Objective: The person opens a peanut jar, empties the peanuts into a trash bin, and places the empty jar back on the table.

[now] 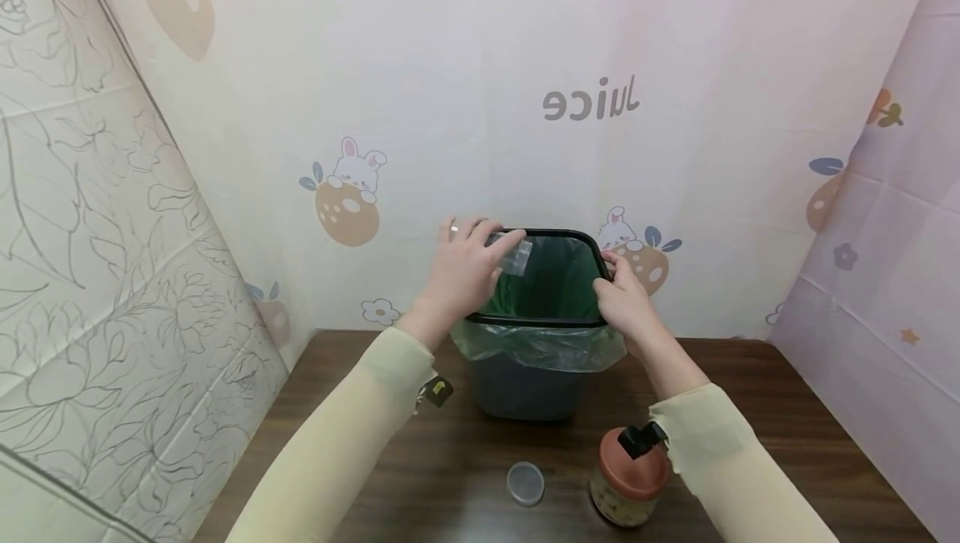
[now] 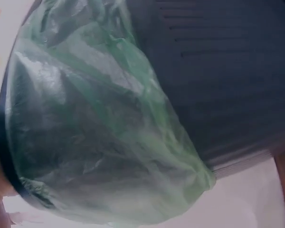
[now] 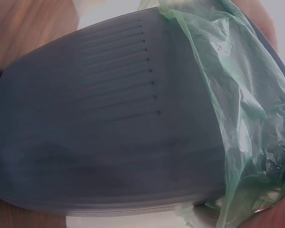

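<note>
At the far left hung a pale curtain [image 1: 120, 260] drawn with grey flowers. Next came the back curtain [image 1: 465, 52], printed with rabbits on spotted fruit and the word "Juice" in mirror writing. Below it spread a brown wooden table [image 1: 322, 410].

A cream sleeve [image 1: 337, 435] reached in from the lower left, with a small dark device [image 1: 437, 391] at its cuff. The left hand [image 1: 462, 272], a ring on one finger, had its fingers curled round a small clear cup [image 1: 516, 256]. The cup was tilted, above the left part of the bin's mouth.

The dark bin [image 1: 525, 389] stood on the table between the hands. A green bag [image 1: 540, 345] lined it and folded down outside, below the black rim [image 1: 551, 322]. The left wrist view showed this fold against the wall, and both wrist views showed a row of narrow lines in the wall.

In front of the bin lay a clear disc [image 1: 525, 484]. The right hand [image 1: 624, 297] gripped the rim at the bin's right side. Nearer, beside the right sleeve [image 1: 750, 460], stood a jar [image 1: 622, 497] with a reddish lid [image 1: 636, 466].
</note>
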Motion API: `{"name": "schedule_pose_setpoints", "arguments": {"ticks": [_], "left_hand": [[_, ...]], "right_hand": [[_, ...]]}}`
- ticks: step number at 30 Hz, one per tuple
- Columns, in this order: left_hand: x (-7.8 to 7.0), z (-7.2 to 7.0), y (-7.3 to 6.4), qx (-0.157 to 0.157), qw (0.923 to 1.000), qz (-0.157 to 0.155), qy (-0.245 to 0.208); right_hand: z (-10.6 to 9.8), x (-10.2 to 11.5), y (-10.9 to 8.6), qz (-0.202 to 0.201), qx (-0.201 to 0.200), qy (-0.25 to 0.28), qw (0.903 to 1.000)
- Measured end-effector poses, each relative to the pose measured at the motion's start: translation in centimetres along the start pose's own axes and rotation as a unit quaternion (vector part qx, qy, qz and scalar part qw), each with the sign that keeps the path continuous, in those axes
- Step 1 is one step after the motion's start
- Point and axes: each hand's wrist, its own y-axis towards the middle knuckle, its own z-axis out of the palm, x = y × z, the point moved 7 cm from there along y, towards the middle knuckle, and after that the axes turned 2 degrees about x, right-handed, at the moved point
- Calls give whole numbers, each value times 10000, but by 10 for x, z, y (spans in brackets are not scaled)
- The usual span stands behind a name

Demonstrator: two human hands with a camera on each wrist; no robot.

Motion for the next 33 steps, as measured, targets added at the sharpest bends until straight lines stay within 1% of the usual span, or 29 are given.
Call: {"name": "schedule_pose_setpoints", "arguments": {"ticks": [1, 3, 5, 8, 11, 15, 19, 24, 27, 29, 31, 33], "left_hand": [[3, -2, -1, -118, 9996, -115, -245], [11, -7, -5, -394, 9961, -362, -701], [20, -12, -12, -668, 9900, -618, -1076], [31, -19, -26, -994, 9801, -908, -1459], [39, -23, -42, -1248, 9682, -1081, -1880], [45, -24, -66, -1476, 9514, -1197, -2424], [48, -20, -90, -1486, 9352, -1322, -2929], [43, -13, -119, -1389, 9183, -1493, -3393], [36, -9, -137, -1277, 9069, -1539, -3709], [29, -5, -149, -1126, 8966, -1620, -3965], [21, -1, -160, -996, 8881, -1668, -4166], [13, 5, -171, -842, 8771, -1688, -4417]], "right_hand": [[0, 0, 0, 7, 3, 7, 10000], [-1, -1, 0, 39, 14, 41, 10000], [-2, -2, -1, 91, 22, 48, 9999], [-4, -3, -1, 132, 7, 21, 9999], [-5, -2, -1, 132, -19, -32, 9999], [-6, -1, -1, 147, -19, -75, 9999], [-4, 1, 0, 121, -24, -76, 9999], [-1, 3, 0, 97, -10, -49, 9999], [-1, 3, 0, 107, -19, -53, 9999], [-1, 3, -1, 117, -24, -72, 9999], [-1, 3, -1, 118, -23, -89, 9999], [-1, 2, -1, 112, -16, -101, 9999]]}}
